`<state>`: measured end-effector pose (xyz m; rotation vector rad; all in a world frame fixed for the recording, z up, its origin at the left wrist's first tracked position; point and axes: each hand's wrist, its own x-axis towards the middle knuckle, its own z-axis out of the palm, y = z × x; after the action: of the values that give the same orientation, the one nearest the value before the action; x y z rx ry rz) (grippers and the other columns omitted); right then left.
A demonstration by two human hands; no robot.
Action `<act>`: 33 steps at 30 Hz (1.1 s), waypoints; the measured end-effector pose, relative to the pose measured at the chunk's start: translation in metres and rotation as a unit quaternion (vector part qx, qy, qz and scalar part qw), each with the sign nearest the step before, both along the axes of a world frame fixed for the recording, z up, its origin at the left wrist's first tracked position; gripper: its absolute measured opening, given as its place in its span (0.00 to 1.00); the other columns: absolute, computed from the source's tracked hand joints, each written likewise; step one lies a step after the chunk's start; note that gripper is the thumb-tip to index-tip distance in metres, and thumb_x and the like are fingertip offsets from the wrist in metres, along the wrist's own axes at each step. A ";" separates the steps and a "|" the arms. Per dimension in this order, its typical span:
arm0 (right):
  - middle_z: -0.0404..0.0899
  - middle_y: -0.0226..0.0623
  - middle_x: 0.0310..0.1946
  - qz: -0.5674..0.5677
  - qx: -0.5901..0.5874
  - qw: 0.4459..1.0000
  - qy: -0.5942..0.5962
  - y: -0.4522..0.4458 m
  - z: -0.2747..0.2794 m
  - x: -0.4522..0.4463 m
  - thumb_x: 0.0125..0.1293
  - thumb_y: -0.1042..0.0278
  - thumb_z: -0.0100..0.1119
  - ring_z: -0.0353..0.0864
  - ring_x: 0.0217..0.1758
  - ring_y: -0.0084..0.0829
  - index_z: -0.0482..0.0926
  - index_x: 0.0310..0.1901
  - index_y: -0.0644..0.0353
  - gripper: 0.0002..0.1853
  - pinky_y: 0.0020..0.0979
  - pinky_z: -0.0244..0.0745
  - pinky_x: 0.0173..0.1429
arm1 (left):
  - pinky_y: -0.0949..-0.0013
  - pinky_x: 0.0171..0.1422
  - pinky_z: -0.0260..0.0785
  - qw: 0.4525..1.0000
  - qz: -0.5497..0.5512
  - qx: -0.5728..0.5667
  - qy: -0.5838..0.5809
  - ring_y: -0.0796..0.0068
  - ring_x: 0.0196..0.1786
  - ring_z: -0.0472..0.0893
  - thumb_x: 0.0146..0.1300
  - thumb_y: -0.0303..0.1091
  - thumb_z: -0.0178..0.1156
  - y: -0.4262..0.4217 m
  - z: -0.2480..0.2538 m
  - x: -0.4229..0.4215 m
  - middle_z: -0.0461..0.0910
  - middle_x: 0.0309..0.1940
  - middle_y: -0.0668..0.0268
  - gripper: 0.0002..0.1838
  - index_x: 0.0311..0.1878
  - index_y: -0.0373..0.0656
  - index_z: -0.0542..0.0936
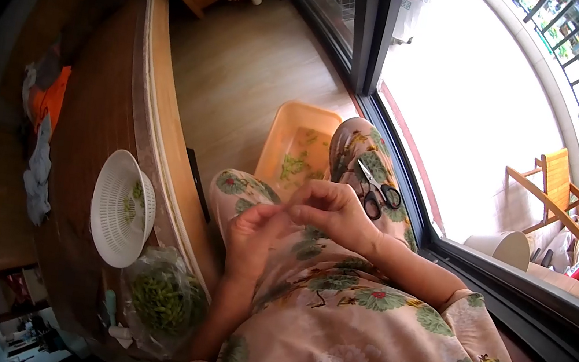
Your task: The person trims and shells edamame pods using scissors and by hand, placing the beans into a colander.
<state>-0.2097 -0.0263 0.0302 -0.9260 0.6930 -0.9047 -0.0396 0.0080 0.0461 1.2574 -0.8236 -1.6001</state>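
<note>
My left hand (252, 233) and my right hand (335, 213) meet in front of my lap, fingertips pinched and touching. Anything between them is too small or hidden to make out. Just beyond the hands stands an orange plastic basin (276, 131) with green scraps (296, 166) in it. Scissors (375, 190) with dark handles lie on my right thigh. To the left, a white colander (110, 219) on the wooden table holds a few green pieces (131, 205). Next to it is a clear plastic bag (166, 297) full of green pods or stems.
The wooden table (95, 117) runs along my left, with orange and grey cloth-like items (44, 146) at its far side. A dark sliding-door frame (372, 37) stands on my right. Outside are a wooden folding chair (559, 185) and a railing.
</note>
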 end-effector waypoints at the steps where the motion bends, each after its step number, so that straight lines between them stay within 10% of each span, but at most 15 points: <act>1: 0.78 0.31 0.32 -0.012 0.001 1.000 0.000 0.001 0.000 0.001 0.62 0.77 0.59 0.76 0.36 0.17 0.77 0.36 0.67 0.03 0.20 0.74 0.41 | 0.76 0.38 0.69 1.000 0.007 -0.004 -0.009 0.78 0.32 0.76 0.63 0.25 0.58 0.001 -0.002 0.000 0.79 0.30 0.65 0.06 0.42 0.36 0.78; 15: 0.77 0.32 0.30 -0.048 -0.169 0.973 0.148 0.017 0.001 0.005 0.59 0.78 0.60 0.76 0.35 0.20 0.78 0.35 0.65 0.03 0.23 0.73 0.41 | 0.78 0.38 0.70 0.970 0.119 0.081 0.197 0.80 0.33 0.75 0.67 0.34 0.56 -0.001 -0.024 0.008 0.76 0.31 0.70 0.06 0.40 0.43 0.77; 18: 0.77 0.32 0.26 -0.113 -0.049 0.986 0.112 0.013 -0.010 0.011 0.57 0.78 0.61 0.76 0.31 0.21 0.78 0.34 0.64 0.03 0.24 0.73 0.37 | 0.77 0.37 0.68 0.965 0.119 0.107 0.207 0.79 0.32 0.73 0.67 0.36 0.55 0.002 -0.025 0.008 0.75 0.31 0.69 0.07 0.40 0.43 0.77; 26: 0.76 0.37 0.30 -0.161 -0.258 0.867 0.394 -0.028 -0.039 0.016 0.54 0.77 0.60 0.78 0.34 0.25 0.77 0.36 0.64 0.07 0.26 0.73 0.40 | 0.75 0.37 0.69 0.972 0.091 0.098 0.191 0.78 0.33 0.73 0.67 0.37 0.56 0.007 -0.015 0.003 0.76 0.32 0.68 0.08 0.40 0.42 0.77; 32: 0.77 0.35 0.38 0.036 -0.075 0.996 0.013 -0.013 -0.011 0.009 0.61 0.74 0.61 0.78 0.40 0.24 0.78 0.42 0.65 0.09 0.28 0.74 0.43 | 0.76 0.38 0.70 0.977 0.085 0.082 0.180 0.79 0.34 0.75 0.67 0.35 0.56 0.009 -0.018 0.001 0.78 0.34 0.69 0.07 0.42 0.42 0.77; 33: 0.78 0.34 0.30 0.014 -0.109 0.994 -0.008 -0.009 -0.004 0.013 0.65 0.76 0.56 0.79 0.28 0.24 0.76 0.39 0.69 0.05 0.26 0.76 0.34 | 0.76 0.37 0.68 0.977 0.090 0.083 0.174 0.78 0.32 0.74 0.67 0.36 0.56 0.008 -0.017 -0.002 0.76 0.32 0.68 0.08 0.41 0.41 0.77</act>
<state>-0.1965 -0.0355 0.0264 -1.1181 0.5743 -0.9746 -0.0416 0.0161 0.0290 1.0872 -0.3542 -1.6999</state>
